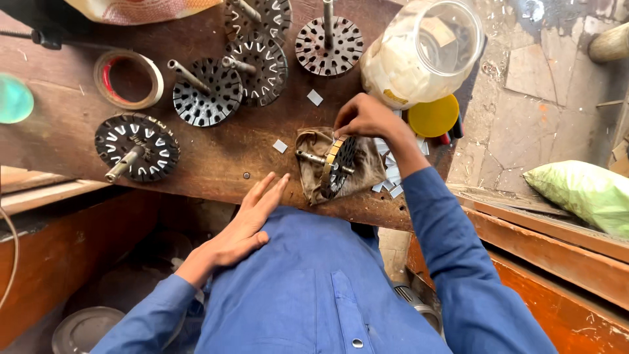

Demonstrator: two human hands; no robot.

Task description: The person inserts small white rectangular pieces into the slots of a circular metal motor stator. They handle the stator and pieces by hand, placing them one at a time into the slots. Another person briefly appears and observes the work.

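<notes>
On bench: right hand [368, 118] pinches top of rotor [335, 167] on rag [313, 147]; left hand [244, 223] spread flat, idle. Looks like slot-insulation fitting; needs fine fingertip alignment.

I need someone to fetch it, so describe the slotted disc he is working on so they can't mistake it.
On the wooden workbench, find the brown rag by the near edge. The slotted disc stands on edge on it under the right hand; unlike the other discs, it isn't lying flat.

head cam | worn high, looks steeply down | close over wooden bench [209, 164] edge | single view
</notes>
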